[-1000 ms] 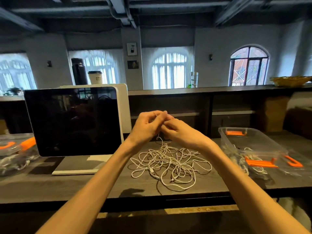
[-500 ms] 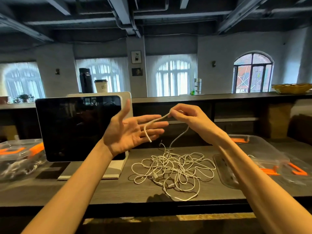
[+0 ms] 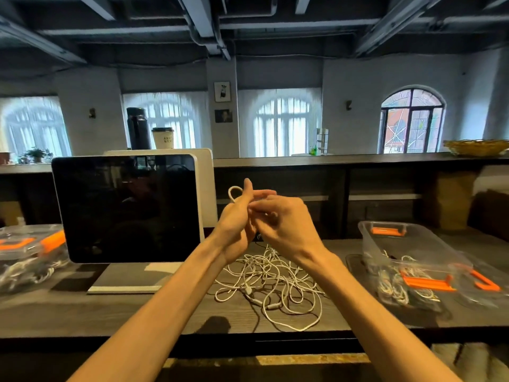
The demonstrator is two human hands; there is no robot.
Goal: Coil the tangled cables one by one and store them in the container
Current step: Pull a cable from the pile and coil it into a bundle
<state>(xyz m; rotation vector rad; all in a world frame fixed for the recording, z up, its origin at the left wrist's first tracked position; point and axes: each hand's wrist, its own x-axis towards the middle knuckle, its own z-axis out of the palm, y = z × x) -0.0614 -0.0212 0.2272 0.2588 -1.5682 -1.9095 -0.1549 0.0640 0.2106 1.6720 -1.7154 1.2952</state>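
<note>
A tangle of thin white cables lies on the dark wooden counter, in front of me. My left hand is raised above it with a loop of white cable around its thumb side. My right hand presses against the left hand's fingers and pinches the same cable. The strand runs down from the hands into the pile. A clear plastic container with orange latches stands at the right and holds several coiled cables.
A dark screen on a white stand is at the left of the pile. Another clear box with orange clips sits at the far left. A clear lid with orange latches lies at the right. A raised shelf runs behind.
My left hand was open with the cable laid across its fingers. Now both hands have come together and a loop of cable is wound around the left hand.
</note>
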